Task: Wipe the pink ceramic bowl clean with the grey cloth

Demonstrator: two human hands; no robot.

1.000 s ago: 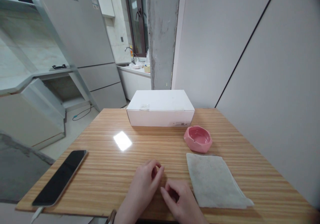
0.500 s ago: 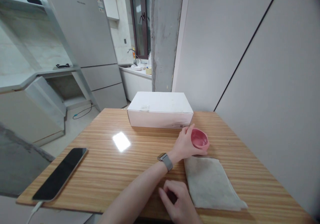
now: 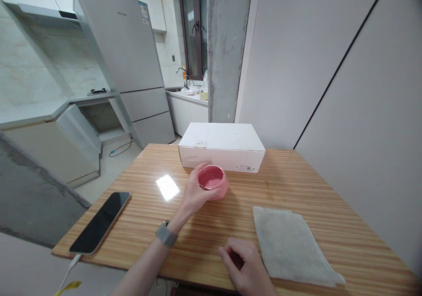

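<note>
- At the far left, a black smartphone (image 3: 100, 222) lay face up and angled on the wooden surface (image 3: 280, 186), its dark screen showing no writing. A white charging cable (image 3: 70, 269) ran from its lower end over the table edge, with a yellow tag (image 3: 67, 288) below.
- Behind the table stood a grey refrigerator (image 3: 121, 36). It carried a small word near the top and a label sheet (image 3: 143, 12), both too small to read.
- Near the middle, the left hand (image 3: 194, 195), with a grey-strapped watch (image 3: 166, 234) on its wrist, cupped a pink ceramic ashtray (image 3: 211, 179) from below, fingers curled up its far side.
- The ashtray was held just above the surface, directly in front of the box. It was round, with its hollow tilted up toward the camera.
- Just beyond it sat a closed white cardboard box (image 3: 221, 142), its long axis running left to right. A small printed label (image 3: 247, 168) on its front face was unreadable.
- Right of centre, the right hand (image 3: 244, 265) lay low and loosely curled, pinching nothing, just left of the cloth.
- At the right, a folded pale grey cloth (image 3: 290, 243) lay flat on the surface, well apart from the ashtray.
</note>
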